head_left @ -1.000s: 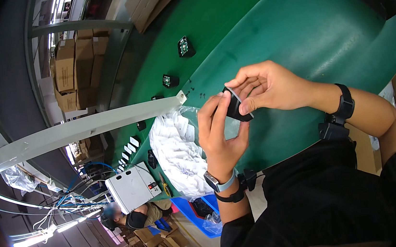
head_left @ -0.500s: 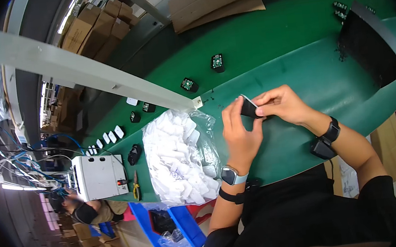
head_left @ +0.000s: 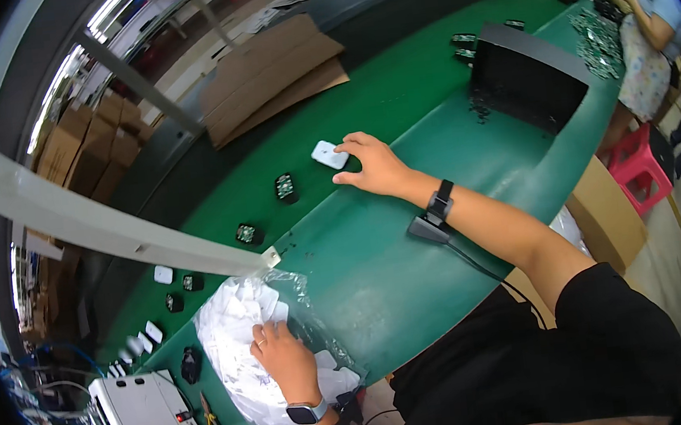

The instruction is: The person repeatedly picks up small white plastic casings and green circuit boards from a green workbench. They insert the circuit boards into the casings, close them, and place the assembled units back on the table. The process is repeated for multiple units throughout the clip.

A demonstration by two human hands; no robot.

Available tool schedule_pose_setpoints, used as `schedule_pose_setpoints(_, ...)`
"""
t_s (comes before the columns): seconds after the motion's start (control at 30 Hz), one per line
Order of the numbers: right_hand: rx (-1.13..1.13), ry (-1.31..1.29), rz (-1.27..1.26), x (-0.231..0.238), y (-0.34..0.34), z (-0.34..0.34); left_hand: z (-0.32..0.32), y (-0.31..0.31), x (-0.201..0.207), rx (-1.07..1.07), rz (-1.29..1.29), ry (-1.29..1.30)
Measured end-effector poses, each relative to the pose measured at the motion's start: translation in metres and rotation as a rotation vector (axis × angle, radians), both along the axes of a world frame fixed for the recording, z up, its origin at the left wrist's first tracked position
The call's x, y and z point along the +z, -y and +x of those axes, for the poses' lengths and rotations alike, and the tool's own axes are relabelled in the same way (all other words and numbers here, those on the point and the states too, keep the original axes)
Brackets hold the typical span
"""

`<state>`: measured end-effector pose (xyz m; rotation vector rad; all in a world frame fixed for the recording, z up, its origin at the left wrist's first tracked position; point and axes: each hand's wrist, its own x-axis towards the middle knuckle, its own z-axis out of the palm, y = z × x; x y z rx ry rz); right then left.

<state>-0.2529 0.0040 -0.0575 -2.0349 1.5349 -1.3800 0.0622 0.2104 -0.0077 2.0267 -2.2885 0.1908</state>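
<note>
A small white-topped square box (head_left: 329,155) lies on the green belt. My right hand (head_left: 373,166) is at its right side; the index fingertip meets its edge and the thumb is apart from it. The fingers form an open curve around nothing. At the lower left, a clear plastic bag (head_left: 333,342) is full of white plastic covers (head_left: 232,327). My left hand (head_left: 286,363) lies on these covers with its fingers slightly bent and apart. Left of the white-topped box stand two open black housings with green circuit boards, one nearer (head_left: 285,188) and one farther left (head_left: 248,234).
A black bin (head_left: 530,80) stands at the right, before a pile of green boards (head_left: 598,44). A pale metal post (head_left: 136,242) slants across the left. Yellow-handled pliers (head_left: 212,417) lie beside a white machine (head_left: 146,411). A co-worker (head_left: 652,14) is at far right.
Both hands held the small box together before. My right hand has taken it forward onto the belt. My left hand has moved down onto the white covers, and the view has turned right.
</note>
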Motion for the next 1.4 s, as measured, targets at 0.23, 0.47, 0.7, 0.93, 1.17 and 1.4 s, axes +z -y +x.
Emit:
schedule_pose_setpoints(0.23, -0.226, -0.184, -0.021, 0.017, -0.069, -0.143, 0.013, 0.005, 0.004, 0.038, -0.093, -0.187)
schedule_pose_setpoints(0.47, -0.548, -0.328, 0.175, 0.031, -0.114, -0.291, -0.016, -0.004, 0.03, -0.044, -0.256, -0.463)
schedule_pose_setpoints(0.7, -0.626, -0.538, 0.247, 0.019, -0.191, -0.322, -0.074, -0.005, 0.002, 0.046, -0.274, -0.972)
schedule_pose_setpoints(0.93, -0.586, -0.52, 0.239, 0.008, -0.188, -0.323, -0.111, 0.001, -0.016, 0.096, 0.181, -1.51)
schedule_pose_setpoints(1.17, -0.338, -1.034, 0.228, 0.006, -0.168, -0.34, -0.132, -0.014, -0.013, 0.147, 0.331, -1.911)
schedule_pose_setpoints(1.4, -0.359, -0.891, 0.301, 0.003, -0.148, -0.348, -0.142, -0.016, -0.005, 0.075, 0.39, -2.064)
